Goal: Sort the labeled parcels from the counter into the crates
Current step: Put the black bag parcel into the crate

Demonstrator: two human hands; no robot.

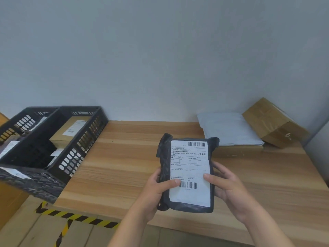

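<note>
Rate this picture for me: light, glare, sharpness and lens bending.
Head view: the light is soft and even, with no glare on the label of the black parcel; its barcodes are crisp, the small print is blurred. Head view: the wide lens bends the counter and the crates at the left, and the nearest crate rim is smeared.
</note>
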